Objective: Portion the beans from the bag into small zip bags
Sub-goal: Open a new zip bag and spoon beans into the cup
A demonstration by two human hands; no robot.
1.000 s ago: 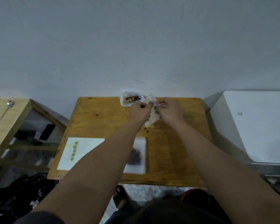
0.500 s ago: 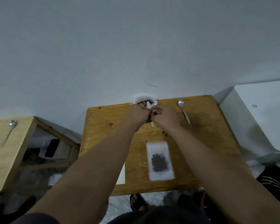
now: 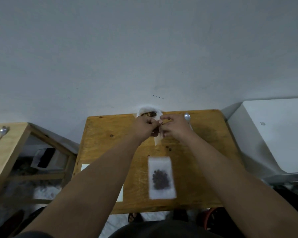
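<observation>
Pinching zip bag point(image 3: 157, 141) top with left hand point(image 3: 145, 127) and right hand point(image 3: 174, 129), fingers point(image 3: 159, 122) curled tight on it, over far tabletop point(image 3: 110, 152). Long axis running down toward body. Bean bag point(image 3: 148, 114) just behind knuckles, mouth open, nearer left hand. Spoon point(image 3: 187, 116) just beside right hand. Filled bag point(image 3: 162, 177) lying nearer body.

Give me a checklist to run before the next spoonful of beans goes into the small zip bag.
1. Grip on the small zip bag: ok, left hand and right hand both pinch its top.
2. Its mouth open: cannot tell, fingers hide it.
3. The bean bag open: ok, beans show at the far edge of the table.
4. The spoon at hand: ok, beside the right hand.
5. The filled zip bag out of the way: ok, flat near the front edge.
6. No spilled beans: cannot tell, dark specks may be knots.
</observation>
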